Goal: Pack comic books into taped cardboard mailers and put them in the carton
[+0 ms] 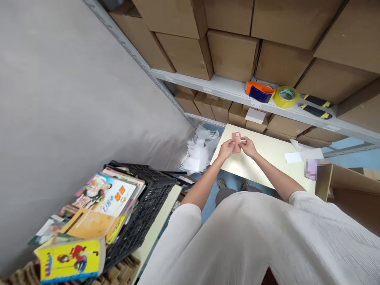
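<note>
Over the pale table (264,158) I see a pink phone case (236,143) with a camera cut-out outlined in red at its top. My left hand (227,149) grips its left side, fingers closed along the edge. On the opposite side, my right hand (247,146) has its fingers pinched at the case's right edge. Whether a phone sits inside the case I cannot tell.
Shelves hold cardboard boxes (233,55), a tape dispenser (260,92), a tape roll (285,97) and utility knives (315,111). A black crate (148,202) of magazines stands left; scrap paper (197,152) is heaped beside the table. An open carton (350,190) is at right.
</note>
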Action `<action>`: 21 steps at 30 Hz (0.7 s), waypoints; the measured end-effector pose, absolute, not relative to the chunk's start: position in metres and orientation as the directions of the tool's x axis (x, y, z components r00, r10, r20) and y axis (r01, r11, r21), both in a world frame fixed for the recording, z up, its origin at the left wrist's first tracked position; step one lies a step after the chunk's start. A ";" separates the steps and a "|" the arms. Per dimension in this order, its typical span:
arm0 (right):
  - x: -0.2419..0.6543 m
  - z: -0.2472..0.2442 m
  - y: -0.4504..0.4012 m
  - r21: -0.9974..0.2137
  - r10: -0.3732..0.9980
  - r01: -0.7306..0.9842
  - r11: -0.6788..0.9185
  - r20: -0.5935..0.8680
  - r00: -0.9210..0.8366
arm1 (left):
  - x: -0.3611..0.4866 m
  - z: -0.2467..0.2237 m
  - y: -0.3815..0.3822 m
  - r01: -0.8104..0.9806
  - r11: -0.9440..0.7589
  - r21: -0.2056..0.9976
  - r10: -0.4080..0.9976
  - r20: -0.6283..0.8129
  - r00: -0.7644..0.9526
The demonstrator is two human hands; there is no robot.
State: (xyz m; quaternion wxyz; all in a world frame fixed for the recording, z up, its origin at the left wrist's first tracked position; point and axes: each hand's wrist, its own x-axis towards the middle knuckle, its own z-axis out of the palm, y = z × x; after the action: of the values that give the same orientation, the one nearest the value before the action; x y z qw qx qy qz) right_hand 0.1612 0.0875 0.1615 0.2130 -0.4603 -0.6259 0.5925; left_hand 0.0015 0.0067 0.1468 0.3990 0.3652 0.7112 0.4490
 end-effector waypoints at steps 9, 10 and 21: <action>0.146 0.141 0.082 -0.939 0.849 0.335 0.074 -0.117 -0.515 | -0.026 0.128 0.043 0.026 0.317 0.948 0.894 -0.290 -0.341; 0.143 0.140 0.081 -0.937 0.847 0.341 0.079 -0.117 -0.519 | -0.031 0.126 0.045 0.024 0.329 0.944 0.893 -0.303 -0.334; 0.134 0.121 0.058 -0.838 0.939 0.509 -0.197 -0.311 -0.149 | -0.070 0.100 0.059 -0.096 0.353 0.931 0.881 -0.365 -0.300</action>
State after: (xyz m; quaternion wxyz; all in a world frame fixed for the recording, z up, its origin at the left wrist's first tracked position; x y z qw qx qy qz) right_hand 0.1344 0.0575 0.1210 0.2270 -0.6117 -0.5917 0.4735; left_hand -0.0695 0.0587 0.0996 0.5079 0.3034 0.6470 0.4810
